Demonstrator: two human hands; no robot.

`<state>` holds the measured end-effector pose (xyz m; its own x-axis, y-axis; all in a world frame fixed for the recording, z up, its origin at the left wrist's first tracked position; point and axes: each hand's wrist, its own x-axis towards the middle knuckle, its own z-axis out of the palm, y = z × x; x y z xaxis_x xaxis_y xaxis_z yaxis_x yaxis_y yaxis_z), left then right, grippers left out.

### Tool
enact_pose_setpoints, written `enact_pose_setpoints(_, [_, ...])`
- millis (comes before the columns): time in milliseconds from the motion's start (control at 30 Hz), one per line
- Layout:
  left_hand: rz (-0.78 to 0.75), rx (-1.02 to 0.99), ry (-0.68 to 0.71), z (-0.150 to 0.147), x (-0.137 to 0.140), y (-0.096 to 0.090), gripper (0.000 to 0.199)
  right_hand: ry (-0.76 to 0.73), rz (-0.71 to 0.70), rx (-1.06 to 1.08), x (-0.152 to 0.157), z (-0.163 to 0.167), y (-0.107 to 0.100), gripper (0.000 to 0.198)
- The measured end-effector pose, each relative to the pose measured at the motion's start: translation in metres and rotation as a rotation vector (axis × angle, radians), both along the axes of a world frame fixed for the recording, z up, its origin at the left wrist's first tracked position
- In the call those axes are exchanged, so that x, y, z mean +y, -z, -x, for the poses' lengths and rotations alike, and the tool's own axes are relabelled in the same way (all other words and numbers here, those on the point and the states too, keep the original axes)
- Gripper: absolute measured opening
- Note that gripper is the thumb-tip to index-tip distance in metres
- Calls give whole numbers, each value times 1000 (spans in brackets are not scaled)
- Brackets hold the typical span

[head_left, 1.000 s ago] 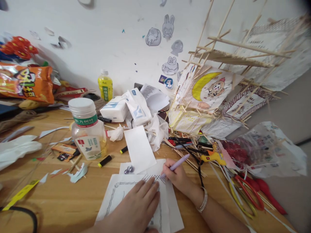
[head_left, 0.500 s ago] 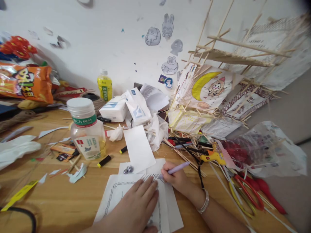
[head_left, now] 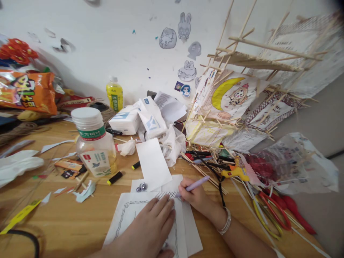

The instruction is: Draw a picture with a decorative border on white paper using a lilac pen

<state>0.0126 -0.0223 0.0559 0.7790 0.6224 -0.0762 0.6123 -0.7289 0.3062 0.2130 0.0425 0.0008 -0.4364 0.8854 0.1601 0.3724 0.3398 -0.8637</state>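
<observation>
My left hand (head_left: pixel 153 223) lies flat on a white sheet of paper (head_left: pixel 119 211) that carries a drawn wavy border. Its fingers are stretched out and hide much of the drawing. In my right hand (head_left: pixel 195 199) is a light purple pen (head_left: pixel 197 183), its tip at a band of crosshatched lines near the sheet's top right. More white paper (head_left: pixel 194 229) sits underneath. A blank white sheet (head_left: pixel 153 163) lies just beyond, and two shiny round beads (head_left: pixel 141 187) rest near the top edge of the drawing.
A plastic bottle (head_left: pixel 94 147) with a white cap, a black marker (head_left: pixel 115 178) and paper scraps are at the left. Tissue packs (head_left: pixel 152 118) stand at the back. On the right are a stick-framed lantern (head_left: pixel 228 96), a yellow glue gun (head_left: pixel 236 173) and red-handled scissors (head_left: pixel 274 211).
The view has shifted very slightly. Both hands, the pen and the paper stay almost where they were.
</observation>
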Motion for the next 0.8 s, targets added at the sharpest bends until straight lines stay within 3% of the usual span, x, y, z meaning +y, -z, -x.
enact_pose_setpoints(800, [-39, 17, 17, 2, -1, 6, 58, -2, 11, 17, 3, 0, 4, 26])
